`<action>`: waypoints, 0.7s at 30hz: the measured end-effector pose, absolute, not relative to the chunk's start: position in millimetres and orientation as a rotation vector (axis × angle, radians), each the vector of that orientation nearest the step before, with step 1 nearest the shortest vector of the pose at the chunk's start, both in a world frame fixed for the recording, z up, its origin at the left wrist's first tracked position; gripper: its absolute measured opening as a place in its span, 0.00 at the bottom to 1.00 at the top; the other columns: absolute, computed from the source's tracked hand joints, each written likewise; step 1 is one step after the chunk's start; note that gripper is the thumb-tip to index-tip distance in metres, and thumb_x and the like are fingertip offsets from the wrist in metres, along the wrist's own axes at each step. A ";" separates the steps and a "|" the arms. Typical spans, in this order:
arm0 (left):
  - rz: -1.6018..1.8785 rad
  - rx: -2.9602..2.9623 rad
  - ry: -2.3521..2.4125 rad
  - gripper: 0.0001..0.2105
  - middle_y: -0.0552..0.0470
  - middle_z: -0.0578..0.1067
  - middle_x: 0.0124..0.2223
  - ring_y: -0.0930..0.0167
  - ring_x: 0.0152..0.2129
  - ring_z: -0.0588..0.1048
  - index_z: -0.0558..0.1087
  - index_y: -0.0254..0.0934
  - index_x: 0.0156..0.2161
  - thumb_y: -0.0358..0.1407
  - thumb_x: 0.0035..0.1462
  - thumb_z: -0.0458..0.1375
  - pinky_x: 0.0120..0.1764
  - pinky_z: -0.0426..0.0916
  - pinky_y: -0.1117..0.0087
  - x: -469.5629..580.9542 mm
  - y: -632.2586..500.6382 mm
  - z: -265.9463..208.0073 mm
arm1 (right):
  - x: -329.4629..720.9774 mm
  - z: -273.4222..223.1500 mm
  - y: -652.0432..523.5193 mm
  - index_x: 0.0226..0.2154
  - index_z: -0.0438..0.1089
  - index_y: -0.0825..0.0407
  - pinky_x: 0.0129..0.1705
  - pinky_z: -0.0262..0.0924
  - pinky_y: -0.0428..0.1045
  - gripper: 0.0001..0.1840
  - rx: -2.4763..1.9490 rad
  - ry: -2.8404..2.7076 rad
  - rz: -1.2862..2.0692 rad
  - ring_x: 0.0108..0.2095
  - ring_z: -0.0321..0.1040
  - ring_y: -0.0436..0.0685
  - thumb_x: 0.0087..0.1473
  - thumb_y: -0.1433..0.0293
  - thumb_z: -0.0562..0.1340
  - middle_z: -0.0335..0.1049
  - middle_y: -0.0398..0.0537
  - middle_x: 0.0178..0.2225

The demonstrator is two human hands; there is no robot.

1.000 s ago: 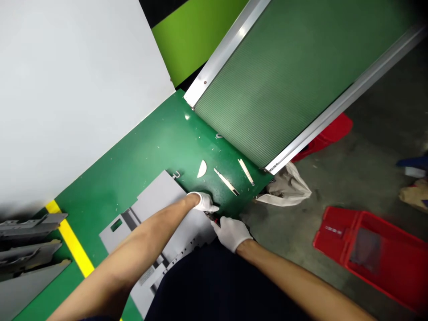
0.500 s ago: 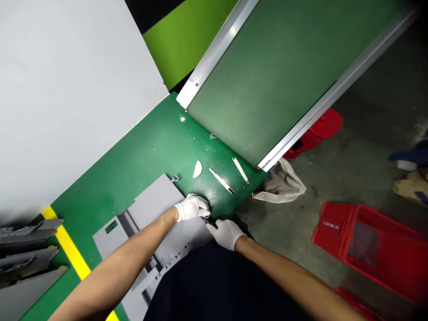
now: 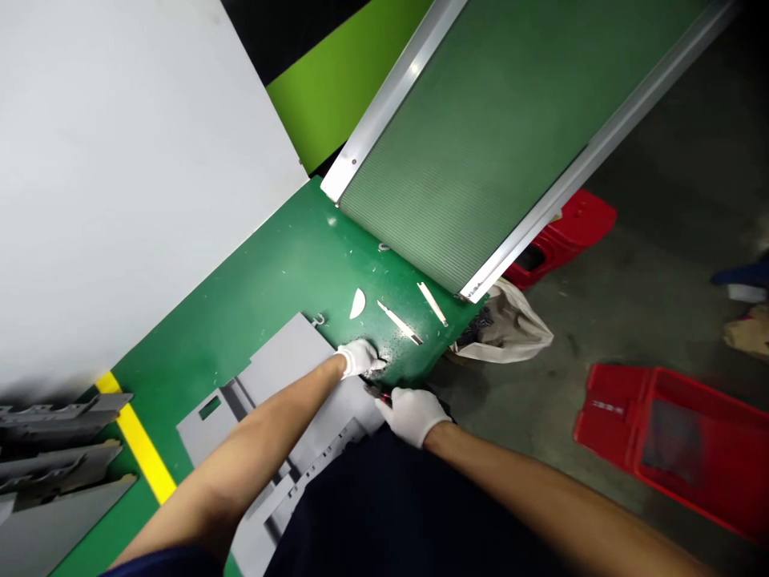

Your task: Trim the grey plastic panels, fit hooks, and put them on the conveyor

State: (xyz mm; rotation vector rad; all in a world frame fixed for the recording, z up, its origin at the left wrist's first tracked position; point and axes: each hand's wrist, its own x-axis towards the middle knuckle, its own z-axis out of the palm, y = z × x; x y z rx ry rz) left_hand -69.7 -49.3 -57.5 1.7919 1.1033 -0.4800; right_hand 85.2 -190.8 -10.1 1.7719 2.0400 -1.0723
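Note:
My left hand (image 3: 360,358), in a white glove, is over the far right corner of a flat grey plastic panel (image 3: 300,353). Its fingers are pinched together, with a small dark bit at their tips that is too small to name. My gloved right hand (image 3: 414,417) is closed around red-handled nippers (image 3: 377,392), whose dark jaws point left over the panel's edge. Dark crumbs (image 3: 388,353) are scattered on the green tabletop (image 3: 258,272) beside my left hand. Beyond it lie a craft knife (image 3: 400,322), a second pale slim tool (image 3: 432,304) and a white half-round piece (image 3: 357,304).
A green conveyor belt (image 3: 481,160) with metal rails meets the table at the back right. Several grey panels (image 3: 60,457) stand at the left by yellow tape (image 3: 144,449). An open pale sack (image 3: 510,328) and red bins (image 3: 673,441) are on the right.
My left hand has drawn slightly away from the nippers, so their jaws now show. The right hand stays close to the panel's edge. The view has shifted a little.

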 end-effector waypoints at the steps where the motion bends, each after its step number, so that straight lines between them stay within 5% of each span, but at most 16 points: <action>1: -0.378 1.735 1.138 0.28 0.42 0.81 0.33 0.66 0.30 0.76 0.82 0.29 0.37 0.55 0.62 0.54 0.36 0.71 0.67 -73.7 -49.9 -50.3 | 89.2 -10.1 -191.2 0.40 0.75 0.57 0.40 0.67 0.57 0.32 1.770 2.039 -1.114 0.39 0.79 0.71 0.66 0.48 0.48 0.79 0.66 0.38; 3: -0.088 1.547 1.200 0.28 0.43 0.82 0.39 0.66 0.35 0.78 0.81 0.31 0.42 0.57 0.63 0.52 0.41 0.72 0.67 -82.9 -50.0 -33.6 | 98.8 -13.0 -194.5 0.39 0.75 0.54 0.41 0.67 0.57 0.33 1.811 1.958 -1.217 0.41 0.79 0.70 0.66 0.46 0.48 0.80 0.62 0.38; 6: 0.224 1.266 1.216 0.24 0.45 0.82 0.37 0.66 0.35 0.77 0.81 0.34 0.35 0.57 0.55 0.62 0.44 0.71 0.66 -86.1 -52.7 -11.2 | 115.4 -23.2 -203.6 0.38 0.76 0.52 0.44 0.66 0.58 0.34 1.941 1.706 -1.353 0.44 0.78 0.70 0.65 0.45 0.46 0.81 0.61 0.39; 12: 0.196 1.093 1.055 0.25 0.48 0.77 0.26 0.69 0.25 0.73 0.80 0.32 0.31 0.58 0.47 0.68 0.33 0.69 0.67 7.5 -75.4 6.9 | 137.6 -31.4 -211.1 0.44 0.77 0.55 0.49 0.64 0.57 0.38 2.026 1.474 -1.438 0.50 0.76 0.69 0.67 0.45 0.42 0.80 0.64 0.45; 17: 0.357 0.931 1.029 0.28 0.41 0.82 0.44 0.66 0.37 0.78 0.80 0.33 0.48 0.57 0.54 0.64 0.43 0.72 0.64 82.1 -69.4 12.5 | 139.6 -29.2 -205.8 0.45 0.77 0.55 0.49 0.62 0.54 0.37 2.048 1.453 -1.455 0.51 0.75 0.67 0.66 0.45 0.44 0.79 0.63 0.47; 21: 0.470 0.950 1.194 0.29 0.38 0.80 0.52 0.63 0.45 0.79 0.77 0.33 0.52 0.57 0.60 0.58 0.48 0.73 0.62 15.5 -36.0 2.5 | 137.3 -33.8 -198.5 0.39 0.77 0.53 0.47 0.63 0.55 0.38 2.138 1.426 -1.519 0.47 0.77 0.68 0.65 0.43 0.45 0.81 0.61 0.42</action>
